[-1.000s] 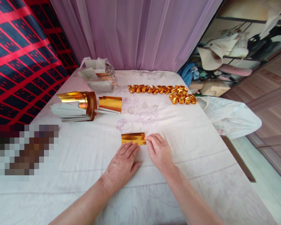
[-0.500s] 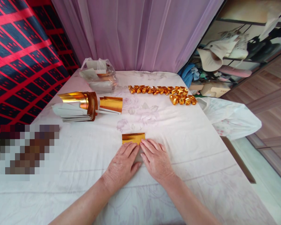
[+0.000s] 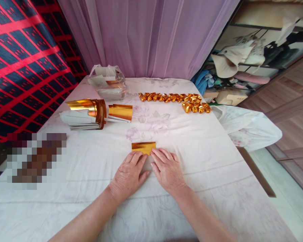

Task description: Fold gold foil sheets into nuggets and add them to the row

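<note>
A sheet of gold foil paper (image 3: pixel 143 147) lies flat on the cloth-covered table in front of me, its near edge under my fingertips. My left hand (image 3: pixel 130 173) rests palm down with fingers stretched out at the sheet's lower left, thumb pointing right. At the lower right corner, my right hand (image 3: pixel 168 169) lies flat too, its fingertips on the paper's edge. Neither hand grips anything. Beyond them to the right sits a row of folded gold paper pieces (image 3: pixel 170 97), with a shorter row (image 3: pixel 196 108) just in front.
Stacked gold and white paper sheets (image 3: pixel 100 114) lie at the left, beside a few loose gold sheets (image 3: pixel 120 112). Behind is a clear plastic bag (image 3: pixel 108 84) of paper. A white bag (image 3: pixel 255 126) hangs past the table's right edge. A purple curtain (image 3: pixel 146 37) closes the back.
Both hands have barely shifted, staying flat at the sheet's near edge; slightly more of the gold surface shows between their fingertips. The whole view has moved a little.
</note>
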`<state>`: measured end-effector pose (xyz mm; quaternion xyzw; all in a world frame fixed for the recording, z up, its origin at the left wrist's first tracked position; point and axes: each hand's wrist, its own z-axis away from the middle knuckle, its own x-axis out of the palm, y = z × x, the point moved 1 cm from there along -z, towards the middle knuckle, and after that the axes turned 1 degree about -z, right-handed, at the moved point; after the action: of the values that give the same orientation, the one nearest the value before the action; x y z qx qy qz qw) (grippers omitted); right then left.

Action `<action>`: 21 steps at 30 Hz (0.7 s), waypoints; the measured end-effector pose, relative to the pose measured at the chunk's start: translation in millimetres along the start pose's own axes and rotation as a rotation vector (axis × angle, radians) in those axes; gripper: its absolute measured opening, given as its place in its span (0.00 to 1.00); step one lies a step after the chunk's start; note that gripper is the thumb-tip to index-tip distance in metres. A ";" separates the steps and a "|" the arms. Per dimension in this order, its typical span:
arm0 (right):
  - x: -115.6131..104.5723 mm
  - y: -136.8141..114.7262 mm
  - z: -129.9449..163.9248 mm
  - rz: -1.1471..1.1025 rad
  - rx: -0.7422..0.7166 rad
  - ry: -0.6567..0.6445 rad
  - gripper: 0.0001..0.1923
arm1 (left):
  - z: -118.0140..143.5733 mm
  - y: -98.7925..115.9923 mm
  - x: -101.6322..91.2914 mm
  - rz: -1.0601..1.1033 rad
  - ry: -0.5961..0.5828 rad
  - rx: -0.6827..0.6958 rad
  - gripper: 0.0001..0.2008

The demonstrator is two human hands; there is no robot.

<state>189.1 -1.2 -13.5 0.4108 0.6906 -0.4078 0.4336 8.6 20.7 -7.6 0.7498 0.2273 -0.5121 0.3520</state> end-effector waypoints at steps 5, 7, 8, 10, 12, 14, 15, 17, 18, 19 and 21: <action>0.5 -0.1 0.3 -0.010 0.006 0.026 0.17 | 6.1 -6.7 -0.4 -0.027 0.026 0.024 0.22; 0.5 -0.1 0.4 -0.017 0.006 0.037 0.17 | 9.3 -9.2 -1.0 -0.039 0.041 0.022 0.22; 0.5 -0.1 0.4 -0.019 0.006 0.040 0.17 | 11.1 -10.6 -1.7 -0.050 0.048 0.021 0.22; 0.7 -0.2 0.4 -0.021 0.011 0.043 0.17 | 15.1 -13.9 -3.7 -0.078 0.060 0.022 0.22; 1.0 -0.3 0.3 -0.023 0.016 0.041 0.17 | 19.3 -17.7 -6.3 -0.103 0.065 0.026 0.22; 1.3 -0.3 0.2 -0.026 0.017 0.039 0.17 | 23.2 -21.5 -8.9 -0.119 0.069 0.025 0.22; 1.3 -0.3 0.2 -0.028 0.018 0.040 0.17 | 24.9 -23.2 -10.1 -0.126 0.071 0.022 0.22; 1.3 -0.2 0.2 -0.027 0.021 0.039 0.17 | 27.3 -25.9 -12.2 -0.131 0.073 0.017 0.21; 1.4 -0.1 0.3 -0.024 0.022 0.036 0.17 | 28.0 -26.9 -13.0 -0.130 0.074 0.015 0.21; 1.4 0.1 0.4 -0.020 0.023 0.032 0.17 | 28.3 -27.6 -13.7 -0.127 0.075 0.013 0.21; 1.8 0.5 0.5 -0.008 0.022 0.022 0.17 | 27.9 -28.3 -14.8 -0.117 0.076 0.012 0.20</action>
<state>189.1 -1.1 -15.4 0.4171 0.6927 -0.4125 0.4197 -33.8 18.1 -8.6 0.7563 0.2807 -0.5044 0.3080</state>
